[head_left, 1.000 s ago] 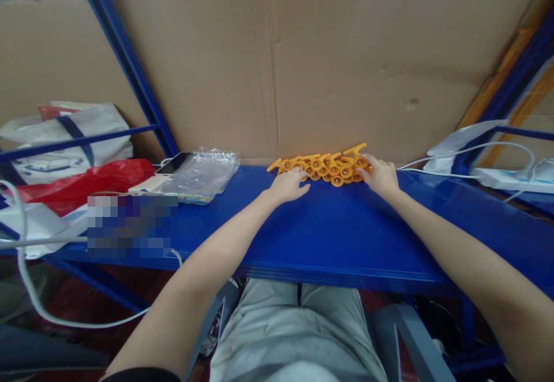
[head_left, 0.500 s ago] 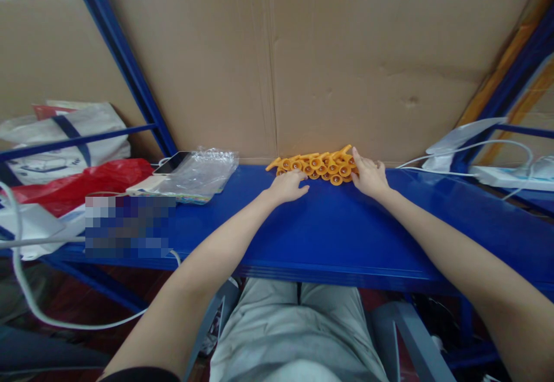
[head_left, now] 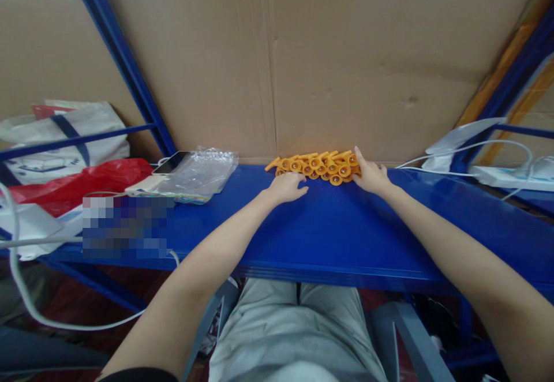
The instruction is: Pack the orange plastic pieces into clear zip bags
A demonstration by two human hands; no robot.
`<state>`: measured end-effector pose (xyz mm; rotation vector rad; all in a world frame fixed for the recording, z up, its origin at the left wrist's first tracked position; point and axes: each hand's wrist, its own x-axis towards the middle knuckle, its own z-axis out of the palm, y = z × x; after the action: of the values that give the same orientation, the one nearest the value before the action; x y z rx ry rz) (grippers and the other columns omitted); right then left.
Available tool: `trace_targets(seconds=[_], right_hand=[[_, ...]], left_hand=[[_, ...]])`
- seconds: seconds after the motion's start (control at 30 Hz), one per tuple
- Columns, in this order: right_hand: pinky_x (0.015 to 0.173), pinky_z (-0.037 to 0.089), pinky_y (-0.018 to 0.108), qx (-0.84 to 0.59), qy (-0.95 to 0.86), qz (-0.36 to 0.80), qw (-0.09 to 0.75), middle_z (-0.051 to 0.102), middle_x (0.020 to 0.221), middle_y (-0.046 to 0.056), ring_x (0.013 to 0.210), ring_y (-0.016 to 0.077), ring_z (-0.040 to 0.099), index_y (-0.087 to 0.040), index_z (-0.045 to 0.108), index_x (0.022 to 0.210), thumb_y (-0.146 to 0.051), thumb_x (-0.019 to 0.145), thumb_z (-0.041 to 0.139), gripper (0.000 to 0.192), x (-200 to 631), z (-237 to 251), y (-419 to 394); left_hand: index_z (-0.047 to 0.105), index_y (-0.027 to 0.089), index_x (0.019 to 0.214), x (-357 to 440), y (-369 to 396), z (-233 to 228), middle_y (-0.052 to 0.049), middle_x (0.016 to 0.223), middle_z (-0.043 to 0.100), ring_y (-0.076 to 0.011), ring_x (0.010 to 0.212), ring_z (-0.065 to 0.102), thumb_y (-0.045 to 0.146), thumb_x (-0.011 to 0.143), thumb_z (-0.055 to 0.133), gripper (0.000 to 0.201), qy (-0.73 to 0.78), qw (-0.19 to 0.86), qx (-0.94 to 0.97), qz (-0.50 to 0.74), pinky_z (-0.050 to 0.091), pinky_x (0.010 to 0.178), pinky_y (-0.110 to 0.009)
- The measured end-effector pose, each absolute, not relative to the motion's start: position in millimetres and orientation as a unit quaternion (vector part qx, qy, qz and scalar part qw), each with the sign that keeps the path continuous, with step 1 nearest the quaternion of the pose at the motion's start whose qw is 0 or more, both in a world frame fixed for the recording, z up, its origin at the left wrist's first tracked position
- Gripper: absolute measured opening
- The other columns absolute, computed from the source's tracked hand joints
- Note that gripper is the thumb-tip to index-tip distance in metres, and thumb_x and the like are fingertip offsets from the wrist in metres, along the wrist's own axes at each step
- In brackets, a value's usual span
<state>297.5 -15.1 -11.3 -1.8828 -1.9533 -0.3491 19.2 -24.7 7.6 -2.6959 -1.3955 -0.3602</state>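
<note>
Far side closed off by brown cardboard (head_left: pixel 346 64), framed by blue posts (head_left: pixel 119 53). Blue tabletop (head_left: pixel 337 232) set in front. Yellow pieces (head_left: pixel 320 165), round-headed and stemmed, are heaped at its far edge, near the cardboard. The heap's near left part is touched by the left hand (head_left: pixel 285 188); thumb held apart from the fingers in that grip. The heap's right end is met by the right hand (head_left: pixel 373 176), its grip spread, one finger pointed far. Clear plastic (head_left: pixel 203 173) and a dark-screened phone (head_left: pixel 172 163) are seen farther left.
</note>
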Motion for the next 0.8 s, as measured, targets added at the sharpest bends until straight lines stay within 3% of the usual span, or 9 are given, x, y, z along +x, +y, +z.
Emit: trace_targets(seconds=[0.43,0.8], right_hand=[[0.101,0.038,0.056,-0.698,-0.679,-0.128,0.186,0.065,0.128,0.022,0.119,0.0343,0.060,-0.012,0.033,0.154,-0.029,0.090,0.038,0.066,282.7,7.1,-3.6],[0.097,0.041,0.050,-0.707,-0.672,-0.123,0.183,0.070,0.121,0.018,0.113,0.0325,0.064,-0.015,0.044,0.147,-0.023,0.085,0.042,0.063,275.0,15.0,-1.7]], left_hand=[[0.069,0.019,0.117,17.6,-23.8,7.8,-0.009,0.116,0.073,-0.0246,0.109,0.068,0.037,0.093,0.053,0.034,-0.461,0.047,-0.881,-0.095,0.054,0.091,-0.034],[0.071,0.019,0.114,18.1,-28.1,10.8,-0.009,0.114,0.074,-0.0247,0.109,0.068,0.037,0.092,0.054,0.032,-0.469,0.035,-0.877,-0.102,0.054,0.091,-0.034]])
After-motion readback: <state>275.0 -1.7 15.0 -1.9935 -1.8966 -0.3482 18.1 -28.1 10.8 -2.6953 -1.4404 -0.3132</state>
